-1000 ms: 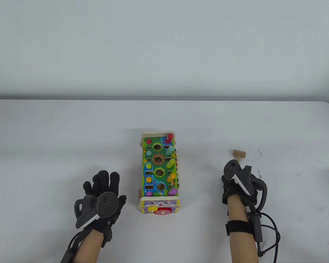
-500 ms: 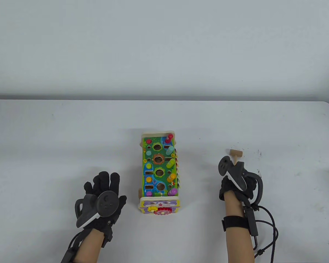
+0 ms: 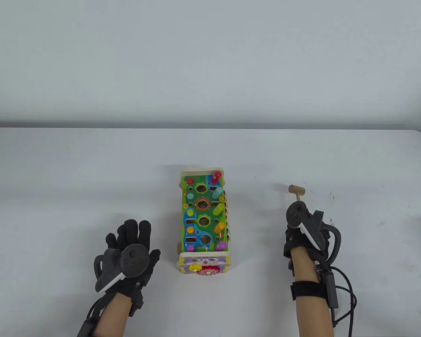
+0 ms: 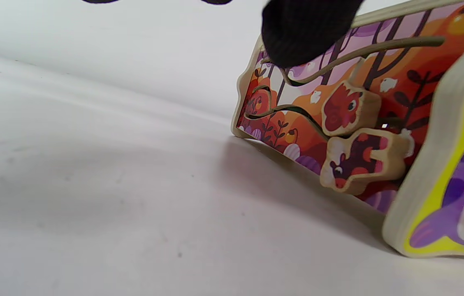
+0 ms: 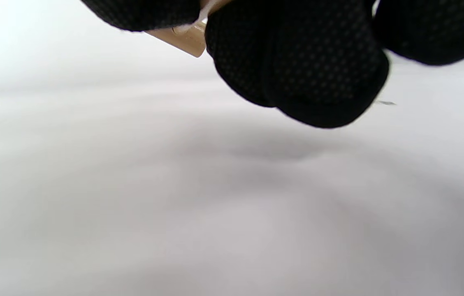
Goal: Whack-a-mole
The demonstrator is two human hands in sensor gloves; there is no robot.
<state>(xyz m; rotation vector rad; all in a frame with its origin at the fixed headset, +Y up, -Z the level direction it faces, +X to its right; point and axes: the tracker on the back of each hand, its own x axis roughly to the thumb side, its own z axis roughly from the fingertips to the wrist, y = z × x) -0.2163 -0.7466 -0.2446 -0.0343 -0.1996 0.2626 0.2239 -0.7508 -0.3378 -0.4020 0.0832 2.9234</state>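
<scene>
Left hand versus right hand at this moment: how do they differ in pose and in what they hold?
The left hand holds nothing, its fingers stretched forward beside the toy box; the right hand grips the wooden mallet, fingers curled around its handle. The left hand sits close to the box's left side; the right hand is well off to the box's right. Both wear black gloves with trackers.

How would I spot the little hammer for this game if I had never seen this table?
Find the colourful wooden toy box in the middle of the white table, then look to its right. There the right hand in a black glove grips a small wooden mallet, whose head pokes out beyond the fingers. It is plain, unpainted pale wood, unlike the brightly painted pegs on the box.
</scene>
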